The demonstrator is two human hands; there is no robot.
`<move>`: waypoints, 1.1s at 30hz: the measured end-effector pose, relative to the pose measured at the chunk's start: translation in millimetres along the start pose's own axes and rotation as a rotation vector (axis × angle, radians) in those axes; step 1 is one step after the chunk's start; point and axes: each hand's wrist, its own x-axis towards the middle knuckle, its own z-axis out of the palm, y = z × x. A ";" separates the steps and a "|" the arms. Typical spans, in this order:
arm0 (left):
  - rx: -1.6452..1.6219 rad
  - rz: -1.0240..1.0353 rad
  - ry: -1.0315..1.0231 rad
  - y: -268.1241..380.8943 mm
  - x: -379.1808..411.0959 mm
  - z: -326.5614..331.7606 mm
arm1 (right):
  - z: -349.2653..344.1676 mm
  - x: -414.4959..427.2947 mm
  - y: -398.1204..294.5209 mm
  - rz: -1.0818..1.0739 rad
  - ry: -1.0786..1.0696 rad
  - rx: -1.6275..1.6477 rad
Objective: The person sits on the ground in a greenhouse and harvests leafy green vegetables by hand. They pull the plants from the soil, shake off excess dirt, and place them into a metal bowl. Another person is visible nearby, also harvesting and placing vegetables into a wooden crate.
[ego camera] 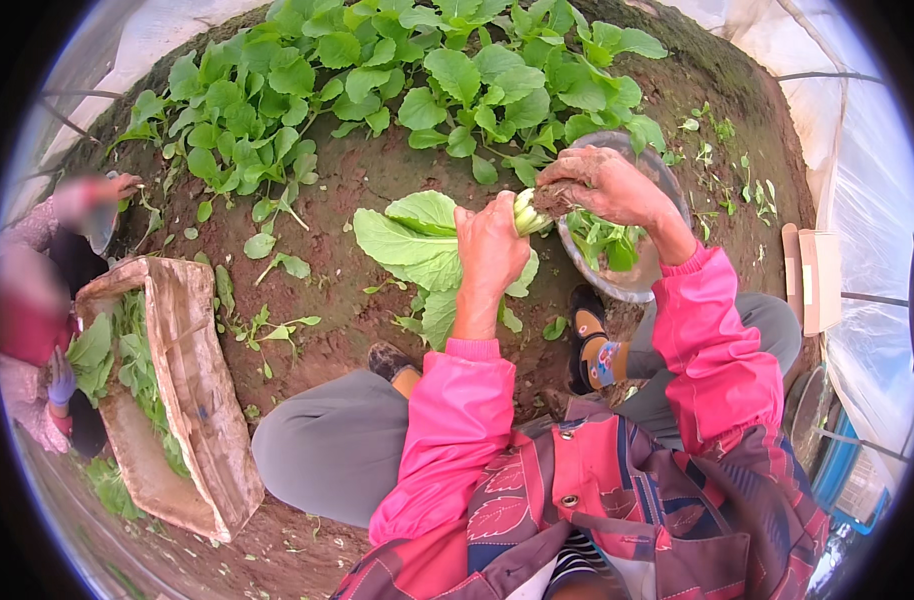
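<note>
My left hand (493, 251) grips a leafy green plant (419, 238) around its pale stalks, with the broad leaves spreading to the left and down. At the plant's root end, my right hand (603, 184) has its fingers on a clump of roots and soil (558, 199). Soil clings to the right fingers. Below and behind the right hand stands a round basin (678, 176), partly hidden by that arm. Some loose green leaves (607, 244) lie inside it.
Leafy plants (502, 90) grow thickly ahead. A worn box (202, 390) with greens stands at left, beside another person (33, 322) wearing a purple glove. Plucked leaves (284, 262) litter the soil. Plastic sheeting (869, 187) and a cardboard piece (818, 281) are at right.
</note>
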 end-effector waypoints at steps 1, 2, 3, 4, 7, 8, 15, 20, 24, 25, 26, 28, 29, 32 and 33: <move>-0.003 -0.015 -0.029 -1.3 0.5 -0.3 | 0.8 0.6 1.8 -0.001 -0.009 0.024; -0.005 -0.029 -0.058 -3.0 0.9 -0.9 | 0.1 0.5 2.6 -0.008 0.008 0.026; -0.045 -0.081 -0.038 -5.4 1.4 -3.3 | -1.2 1.9 4.9 0.034 0.026 -0.008; -0.084 -0.132 -0.017 -7.8 1.2 -6.5 | -2.6 3.3 8.5 0.075 0.044 -0.042; -0.499 -0.353 0.091 -32.0 6.9 -17.2 | 1.2 14.0 23.6 0.210 0.012 -0.215; -0.683 -0.399 0.162 -44.7 5.6 -21.7 | 10.7 17.8 28.0 0.221 -0.013 -0.273; -1.340 -0.562 0.547 -104.0 5.7 -44.3 | 117.4 103.7 60.3 0.174 -0.301 -0.081; -1.245 -0.698 0.624 -114.3 8.9 -57.4 | 202.4 224.7 111.2 0.344 -0.124 0.383; -1.157 -0.768 0.669 -138.2 -4.0 -62.4 | 215.9 292.8 141.6 0.099 -0.182 -0.572; -1.150 -0.778 0.667 -140.8 -4.4 -63.4 | 221.8 301.3 164.0 0.073 -0.101 -0.729; -1.144 -0.787 0.662 -142.6 -4.3 -64.1 | 224.4 303.0 187.1 0.047 -0.072 -0.899; -1.205 -0.791 0.578 -150.6 9.7 -39.8 | 207.1 269.7 270.8 0.087 -0.076 -1.283; -1.165 -0.816 0.607 -151.1 3.7 -53.6 | 220.4 276.6 272.5 0.037 -0.080 -1.365; -1.136 -0.849 0.629 -160.3 -4.2 -56.9 | 221.8 281.7 270.1 0.068 -0.288 -1.178; -1.141 -0.835 0.641 -162.9 -7.1 -55.5 | 220.5 284.2 261.0 0.053 -0.352 -1.156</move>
